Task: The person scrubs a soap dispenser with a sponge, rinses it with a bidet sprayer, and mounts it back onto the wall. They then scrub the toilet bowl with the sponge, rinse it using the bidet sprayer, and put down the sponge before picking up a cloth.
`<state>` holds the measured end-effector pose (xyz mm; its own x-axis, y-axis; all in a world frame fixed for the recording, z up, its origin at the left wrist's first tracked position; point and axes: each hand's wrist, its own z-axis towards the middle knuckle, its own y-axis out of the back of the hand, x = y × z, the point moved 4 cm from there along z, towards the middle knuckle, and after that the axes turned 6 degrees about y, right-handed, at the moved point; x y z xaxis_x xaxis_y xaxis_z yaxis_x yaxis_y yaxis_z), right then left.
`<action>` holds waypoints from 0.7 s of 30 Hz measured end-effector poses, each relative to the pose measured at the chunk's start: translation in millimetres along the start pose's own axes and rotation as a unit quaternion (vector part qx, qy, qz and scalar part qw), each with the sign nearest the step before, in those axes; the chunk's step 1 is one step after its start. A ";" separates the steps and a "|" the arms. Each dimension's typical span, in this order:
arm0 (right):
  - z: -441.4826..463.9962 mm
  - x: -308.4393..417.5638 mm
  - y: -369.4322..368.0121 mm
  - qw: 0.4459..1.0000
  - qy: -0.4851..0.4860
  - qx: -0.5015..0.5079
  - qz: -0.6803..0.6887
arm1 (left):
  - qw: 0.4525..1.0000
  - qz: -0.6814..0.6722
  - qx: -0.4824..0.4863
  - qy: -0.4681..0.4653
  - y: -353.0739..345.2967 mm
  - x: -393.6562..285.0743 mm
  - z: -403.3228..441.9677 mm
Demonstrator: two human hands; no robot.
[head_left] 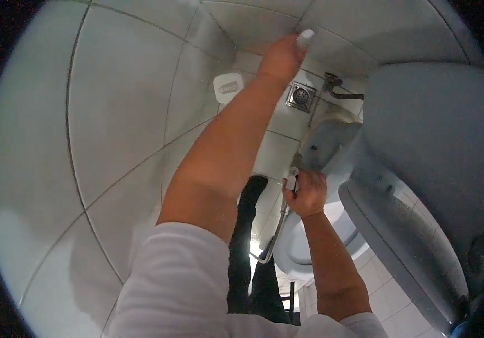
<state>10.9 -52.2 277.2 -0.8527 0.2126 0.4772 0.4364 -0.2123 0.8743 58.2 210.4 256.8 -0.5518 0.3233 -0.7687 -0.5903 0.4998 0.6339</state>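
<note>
My left hand (pixel 282 59) reaches far forward along the tiled wall. Its fingers are closed around a small white cylindrical thing (pixel 305 38), whose exact kind I cannot make out. Closer to me, my right hand (pixel 309 192) grips a white and chrome sprayer head (pixel 292 181) beside the toilet. From the sprayer a metal hose (pixel 278 234) hangs down and curves below the hand. The right fingers partly hide the sprayer. Under my right forearm lies the white toilet bowl (pixel 295 242), partly covered by the arm.
The raised toilet lid and seat (pixel 399 248) and the tank (pixel 433 124) fill the right side. A square metal floor drain (pixel 301 97) and a pipe valve (pixel 334 83) are ahead. A white box (pixel 228 88) is on the left. My dark-trousered legs (pixel 242 265) stand below.
</note>
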 end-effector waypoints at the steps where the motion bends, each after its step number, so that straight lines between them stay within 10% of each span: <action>1: 0.8 0.5 2.1 1.000 0.000 0.001 -0.003 | 1.000 -0.003 0.000 0.000 -10.9 -4.0 -0.5; 21: -11.6 -3.0 -3.4 0.998 -0.009 0.066 -0.004 | 0.990 -0.131 0.003 0.046 -94.2 -64.2 -22.7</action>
<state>8.7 -63.1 271.7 -0.8516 0.2304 0.4709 0.4649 -0.0833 0.8814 135.9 124.3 248.4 -0.4307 0.1078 -0.8960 -0.7168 0.5624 0.4122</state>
